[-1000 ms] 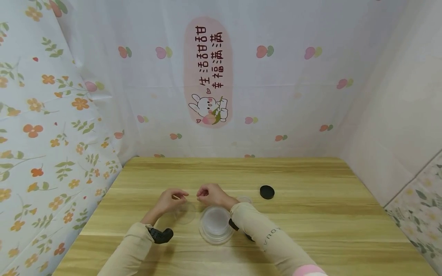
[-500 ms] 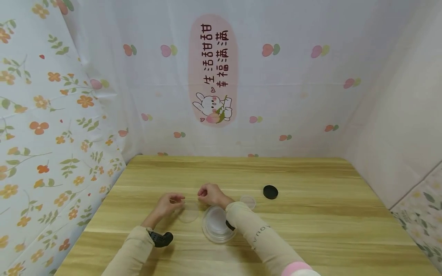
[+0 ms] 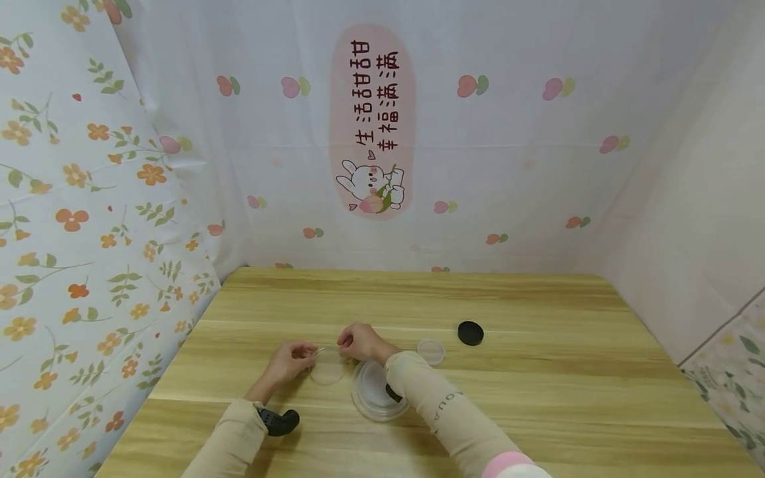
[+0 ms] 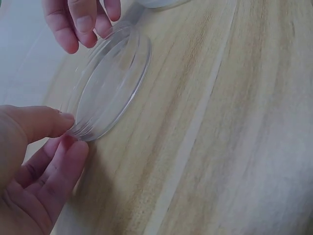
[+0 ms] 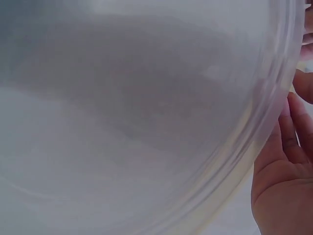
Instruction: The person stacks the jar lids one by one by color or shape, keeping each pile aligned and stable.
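Note:
My left hand (image 3: 291, 362) pinches the near rim of a shallow clear plastic round lid (image 4: 110, 83) between thumb and fingertips, holding it tilted above the table. At the opposite side of its rim is my right hand (image 3: 360, 342), fingers loosely bent; one fingertip seems to touch the edge, with no clear grip showing. Below the right wrist stands a wide clear round container (image 3: 363, 398), partly hidden by the right forearm. It fills most of the right wrist view, with its ridged rim (image 5: 264, 107) close to the camera.
A small clear disc (image 3: 431, 352) lies right of the right forearm. Farther right and back is a black round lid (image 3: 470, 333). The wooden table (image 3: 538, 398) ends at a patterned cloth wall (image 3: 508, 166). Each wrist carries a black camera mount (image 3: 279, 421).
The hands have come closer together, and the right fingers now reach the clear lid's rim. The view has shifted slightly, and the small disc is uncovered as the right forearm has moved left.

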`<act>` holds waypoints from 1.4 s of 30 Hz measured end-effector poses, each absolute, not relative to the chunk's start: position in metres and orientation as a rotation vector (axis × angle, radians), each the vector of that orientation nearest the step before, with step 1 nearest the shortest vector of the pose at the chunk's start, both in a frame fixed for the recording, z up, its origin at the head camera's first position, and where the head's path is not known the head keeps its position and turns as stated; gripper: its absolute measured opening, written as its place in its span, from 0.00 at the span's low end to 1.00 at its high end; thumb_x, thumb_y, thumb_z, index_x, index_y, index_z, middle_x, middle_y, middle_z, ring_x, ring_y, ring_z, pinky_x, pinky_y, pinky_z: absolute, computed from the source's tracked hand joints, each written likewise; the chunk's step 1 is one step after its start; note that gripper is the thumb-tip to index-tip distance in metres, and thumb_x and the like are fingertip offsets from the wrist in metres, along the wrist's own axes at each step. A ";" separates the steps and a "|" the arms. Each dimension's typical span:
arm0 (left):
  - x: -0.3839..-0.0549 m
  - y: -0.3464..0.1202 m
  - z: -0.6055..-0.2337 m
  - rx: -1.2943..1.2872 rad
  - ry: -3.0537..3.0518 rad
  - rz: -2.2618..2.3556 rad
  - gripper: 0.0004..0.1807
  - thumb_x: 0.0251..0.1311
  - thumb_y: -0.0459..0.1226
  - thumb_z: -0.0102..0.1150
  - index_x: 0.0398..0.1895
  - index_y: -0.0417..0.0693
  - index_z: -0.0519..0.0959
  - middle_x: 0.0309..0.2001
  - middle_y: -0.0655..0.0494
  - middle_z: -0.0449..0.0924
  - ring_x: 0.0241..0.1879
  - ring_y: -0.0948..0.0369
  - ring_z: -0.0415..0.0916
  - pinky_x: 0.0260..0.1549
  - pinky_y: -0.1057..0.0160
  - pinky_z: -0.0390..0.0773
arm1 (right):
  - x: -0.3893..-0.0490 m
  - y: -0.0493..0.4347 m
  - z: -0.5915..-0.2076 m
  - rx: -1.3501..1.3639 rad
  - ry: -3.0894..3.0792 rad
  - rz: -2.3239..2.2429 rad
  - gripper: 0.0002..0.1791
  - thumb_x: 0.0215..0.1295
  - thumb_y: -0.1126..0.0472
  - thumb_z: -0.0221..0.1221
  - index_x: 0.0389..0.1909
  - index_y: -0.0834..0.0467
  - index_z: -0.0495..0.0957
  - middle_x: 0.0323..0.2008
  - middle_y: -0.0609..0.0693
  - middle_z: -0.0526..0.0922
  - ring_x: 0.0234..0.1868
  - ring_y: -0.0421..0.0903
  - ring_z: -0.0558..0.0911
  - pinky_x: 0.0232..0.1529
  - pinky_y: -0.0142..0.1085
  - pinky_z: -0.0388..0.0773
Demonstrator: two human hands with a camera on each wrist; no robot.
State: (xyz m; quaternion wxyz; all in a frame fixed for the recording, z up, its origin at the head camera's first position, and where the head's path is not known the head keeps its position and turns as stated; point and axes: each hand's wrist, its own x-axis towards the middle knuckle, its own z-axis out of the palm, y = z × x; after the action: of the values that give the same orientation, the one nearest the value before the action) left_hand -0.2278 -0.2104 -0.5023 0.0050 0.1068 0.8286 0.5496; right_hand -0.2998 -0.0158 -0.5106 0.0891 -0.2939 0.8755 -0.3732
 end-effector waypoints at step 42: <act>-0.228 -0.184 -0.478 -0.150 2.572 1.735 0.10 0.52 0.25 0.53 0.39 0.30 0.77 0.27 0.50 0.73 0.22 0.62 0.72 0.21 0.66 0.76 | -0.333 -0.002 -0.542 -0.899 2.635 -1.116 0.06 0.51 0.63 0.58 0.31 0.54 0.81 0.24 0.41 0.78 0.26 0.34 0.74 0.25 0.26 0.71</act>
State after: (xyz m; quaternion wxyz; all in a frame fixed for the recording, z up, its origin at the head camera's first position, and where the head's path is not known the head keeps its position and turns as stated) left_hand -0.2280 -0.1837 -0.4778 0.0176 -0.0481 0.8279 0.5586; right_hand -0.3334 -0.0017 -0.5424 0.0711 -0.2989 0.8763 -0.3712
